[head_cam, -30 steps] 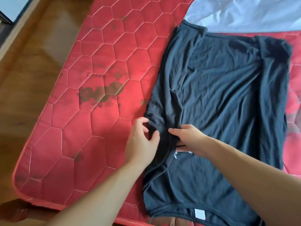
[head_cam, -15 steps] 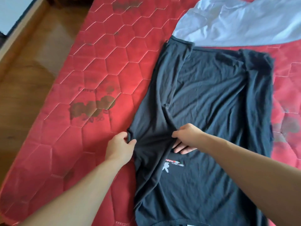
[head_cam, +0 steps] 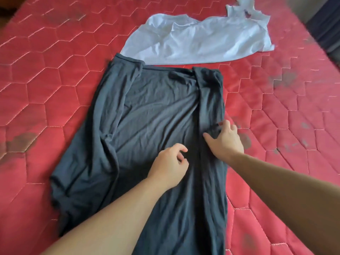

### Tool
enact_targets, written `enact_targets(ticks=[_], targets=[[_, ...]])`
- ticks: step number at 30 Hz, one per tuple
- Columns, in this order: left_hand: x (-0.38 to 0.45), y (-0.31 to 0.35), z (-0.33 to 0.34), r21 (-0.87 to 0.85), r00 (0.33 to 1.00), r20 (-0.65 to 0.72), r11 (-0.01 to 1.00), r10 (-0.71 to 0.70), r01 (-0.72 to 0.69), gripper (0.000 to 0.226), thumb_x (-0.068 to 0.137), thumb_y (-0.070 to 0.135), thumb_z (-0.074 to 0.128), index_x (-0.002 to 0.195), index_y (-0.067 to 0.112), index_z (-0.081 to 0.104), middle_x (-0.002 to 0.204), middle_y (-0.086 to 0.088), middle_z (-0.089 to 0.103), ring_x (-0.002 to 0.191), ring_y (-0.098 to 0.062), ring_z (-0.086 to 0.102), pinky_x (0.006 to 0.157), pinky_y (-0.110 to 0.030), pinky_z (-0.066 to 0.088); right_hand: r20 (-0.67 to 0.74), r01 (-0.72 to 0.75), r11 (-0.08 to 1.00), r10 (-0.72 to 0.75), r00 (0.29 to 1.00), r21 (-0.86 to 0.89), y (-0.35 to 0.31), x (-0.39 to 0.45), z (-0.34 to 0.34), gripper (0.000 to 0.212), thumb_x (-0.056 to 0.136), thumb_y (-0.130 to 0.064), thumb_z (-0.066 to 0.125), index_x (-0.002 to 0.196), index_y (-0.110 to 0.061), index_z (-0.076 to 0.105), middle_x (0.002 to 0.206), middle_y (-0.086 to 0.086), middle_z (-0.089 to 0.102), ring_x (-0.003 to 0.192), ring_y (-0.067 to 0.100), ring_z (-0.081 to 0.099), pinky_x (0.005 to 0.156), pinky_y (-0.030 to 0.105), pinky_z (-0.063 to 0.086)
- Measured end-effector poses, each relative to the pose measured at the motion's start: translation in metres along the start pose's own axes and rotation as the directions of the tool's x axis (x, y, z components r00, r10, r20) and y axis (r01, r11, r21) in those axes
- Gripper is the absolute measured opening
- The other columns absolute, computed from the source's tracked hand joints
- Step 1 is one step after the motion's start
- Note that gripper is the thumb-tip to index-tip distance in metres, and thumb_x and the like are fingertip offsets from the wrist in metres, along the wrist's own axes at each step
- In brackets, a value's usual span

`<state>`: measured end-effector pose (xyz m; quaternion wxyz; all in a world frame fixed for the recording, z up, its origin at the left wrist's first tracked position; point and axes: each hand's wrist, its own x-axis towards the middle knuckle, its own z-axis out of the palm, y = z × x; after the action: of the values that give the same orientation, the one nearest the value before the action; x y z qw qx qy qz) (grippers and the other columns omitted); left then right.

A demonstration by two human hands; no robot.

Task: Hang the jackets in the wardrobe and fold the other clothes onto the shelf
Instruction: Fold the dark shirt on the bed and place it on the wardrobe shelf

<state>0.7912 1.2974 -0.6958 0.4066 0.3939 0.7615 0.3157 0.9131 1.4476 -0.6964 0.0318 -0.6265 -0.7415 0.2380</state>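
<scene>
We are viewing a dark grey jersey T-shirt (head_cam: pixel 147 126) lying flat on the red quilted mattress (head_cam: pixel 46 80). The right hand (head_cam: pixel 225 140) is pressing spread fingers on its 3 o'clock fold (gripping nothing). The left hand (head_cam: pixel 169 166) is hovering mid-shirt, fingers loosely curled, empty. A white crumpled shirt (head_cam: pixel 198 43) is lying at 12 o'clock.

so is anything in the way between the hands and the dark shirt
Nothing visible. The right hand already rests on the dark shirt at its folded right edge, and the left hand is over its middle, fingers loosely curled. The white garment lies beyond the shirt.
</scene>
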Motion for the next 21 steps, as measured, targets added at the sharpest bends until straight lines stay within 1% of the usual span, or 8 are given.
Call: enact_targets(ticks=[2, 4, 7, 10, 13, 16, 18, 21], targets=[[0.024, 0.013, 0.01, -0.043, 0.997, 0.058, 0.998, -0.042, 0.044, 0.026, 0.091, 0.023, 0.056, 0.117, 0.026, 0.06, 0.092, 0.013, 0.065, 0.079, -0.012, 0.066, 0.069, -0.02, 0.053, -0.021, -0.06, 0.997, 0.061, 0.998, 0.058, 0.0, 0.019, -0.003, 0.071, 0.082, -0.05, 0.064, 0.139, -0.02, 0.034, 0.136, 0.008, 0.04, 0.126, 0.033, 0.044, 0.1, 0.048, 0.042], [0.043, 0.022, 0.015, -0.248, 0.986, 0.091, 0.956, -0.14, 0.159, 0.031, 0.093, 0.02, 0.057, 0.124, 0.02, 0.058, 0.095, 0.007, 0.067, 0.085, -0.015, 0.068, 0.078, -0.027, 0.057, -0.012, -0.134, 0.982, 0.137, 0.991, 0.133, -0.003, 0.039, -0.008, 0.076, 0.083, -0.047, 0.064, 0.143, -0.016, 0.031, 0.138, 0.011, 0.043, 0.128, 0.034, 0.044, 0.103, 0.047, 0.04], [0.065, 0.038, 0.02, -0.579, 0.923, 0.242, 0.719, -0.299, 0.385, 0.031, 0.095, 0.024, 0.061, 0.123, 0.014, 0.057, 0.104, -0.007, 0.067, 0.086, -0.021, 0.07, 0.076, -0.03, 0.058, 0.046, -0.159, 0.929, 0.153, 0.987, 0.334, -0.007, 0.068, -0.013, 0.042, 0.084, -0.028, 0.063, 0.124, -0.015, 0.056, 0.116, 0.008, 0.063, 0.11, 0.029, 0.06, 0.092, 0.035, 0.048], [0.085, 0.041, 0.029, -0.561, 0.914, 0.275, 0.722, -0.299, 0.405, 0.034, 0.09, 0.034, 0.068, 0.115, 0.011, 0.063, 0.109, -0.013, 0.07, 0.093, -0.027, 0.071, 0.078, -0.033, 0.059, 0.04, -0.135, 0.861, 0.133, 0.99, 0.49, -0.015, 0.09, -0.019, 0.015, 0.078, -0.016, 0.059, 0.09, -0.011, 0.067, 0.081, 0.003, 0.066, 0.077, 0.024, 0.063, 0.067, 0.028, 0.048], [0.098, 0.04, 0.034, -0.545, 0.912, 0.293, 0.734, -0.288, 0.406, 0.036, 0.086, 0.035, 0.073, 0.11, 0.01, 0.064, 0.102, -0.014, 0.072, 0.084, -0.026, 0.073, 0.072, -0.036, 0.06, 0.066, -0.144, 0.785, 0.131, 0.989, 0.602, -0.026, 0.113, -0.023, 0.013, 0.077, -0.014, 0.059, 0.088, -0.009, 0.062, 0.071, 0.003, 0.052, 0.058, 0.017, 0.044, 0.048, 0.024, 0.035], [0.107, 0.042, 0.03, -0.521, 0.884, 0.364, 0.722, -0.294, 0.455, 0.03, 0.087, 0.036, 0.071, 0.1, 0.009, 0.065, 0.099, -0.014, 0.073, 0.081, -0.026, 0.074, 0.064, -0.033, 0.059, 0.126, -0.21, 0.704, 0.17, 0.977, 0.679, -0.04, 0.137, -0.028, 0.036, 0.073, -0.038, 0.068, 0.099, -0.013, 0.063, 0.085, 0.001, 0.063, 0.065, 0.016, 0.056, 0.053, 0.024, 0.039], [0.113, 0.048, 0.026, -0.422, 0.842, 0.429, 0.751, -0.327, 0.507, 0.038, 0.089, 0.042, 0.067, 0.106, 0.009, 0.065, 0.097, -0.012, 0.074, 0.079, -0.024, 0.074, 0.063, -0.032, 0.059, 0.145, -0.261, 0.699, 0.221, 0.964, 0.666, -0.042, 0.155, -0.03, 0.058, 0.067, -0.053, 0.075, 0.105, -0.011, 0.064, 0.097, 0.004, 0.068, 0.079, 0.02, 0.065, 0.058, 0.026, 0.045], [0.129, 0.057, 0.014, -0.196, 0.762, 0.529, 0.821, -0.372, 0.537, 0.052, 0.09, 0.058, 0.056, 0.109, 0.011, 0.066, 0.093, -0.01, 0.076, 0.076, -0.022, 0.075, 0.065, -0.031, 0.059, 0.223, -0.344, 0.712, 0.262, 0.939, 0.612, -0.042, 0.175, -0.033, 0.053, 0.072, -0.045, 0.08, 0.107, -0.008, 0.066, 0.1, 0.005, 0.07, 0.081, 0.02, 0.067, 0.063, 0.029, 0.051]])
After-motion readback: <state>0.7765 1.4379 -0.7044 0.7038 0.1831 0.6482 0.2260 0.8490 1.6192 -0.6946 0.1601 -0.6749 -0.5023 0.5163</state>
